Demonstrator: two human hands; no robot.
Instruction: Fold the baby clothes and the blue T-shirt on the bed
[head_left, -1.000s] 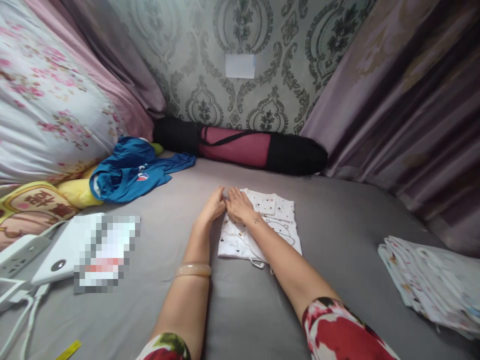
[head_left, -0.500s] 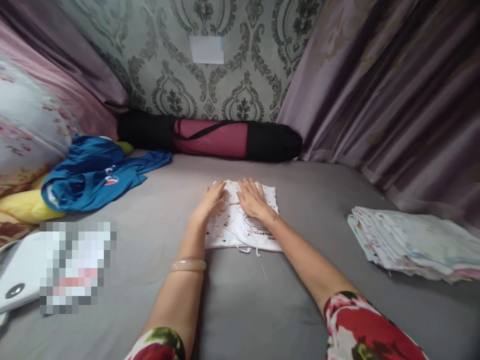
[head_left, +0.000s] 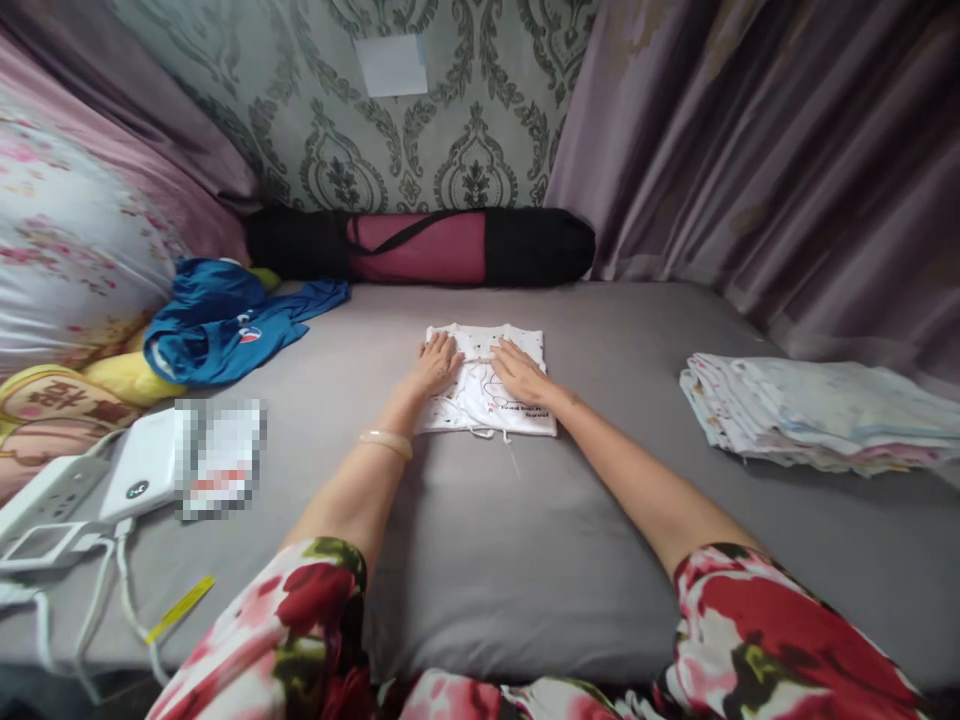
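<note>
Left edge of the bed (head_left: 480, 560): I see a floral pillow (head_left: 67, 250), a yellow cushion (head_left: 127, 378) below it, and a blue shirt (head_left: 225, 320) crumpled just beside the cushion. Near the front-left corner sit a white power strip (head_left: 45, 495), a white charger (head_left: 142, 475) with cables, and a blurred-out patch next to it.

Back edge: a black-and-pink rolled mat bag (head_left: 420, 245) lies along the wall.

Centre, toward the back: a folded white garment (head_left: 487, 385) lies flat on the grey sheet. My left hand (head_left: 435, 362) rests palm down on its left half, fingers (head_left: 442, 345) spread flat and pointing at the back edge, gripping nothing. A pale bangle (head_left: 385, 442) sits on that wrist, off the cloth. My right hand (head_left: 521, 372) lies flat on the right half, fingers (head_left: 504, 352) extended and angled inward, also gripping nothing. Fingertips of both hands are near each other at the garment's middle; cloth shows beyond the fingertips and on the right edge. Drawstrings hang off its front edge.

Right edge: a stack of folded printed cloths (head_left: 810, 415), well apart from the hands. Purple curtain (head_left: 750, 150) behind it.
</note>
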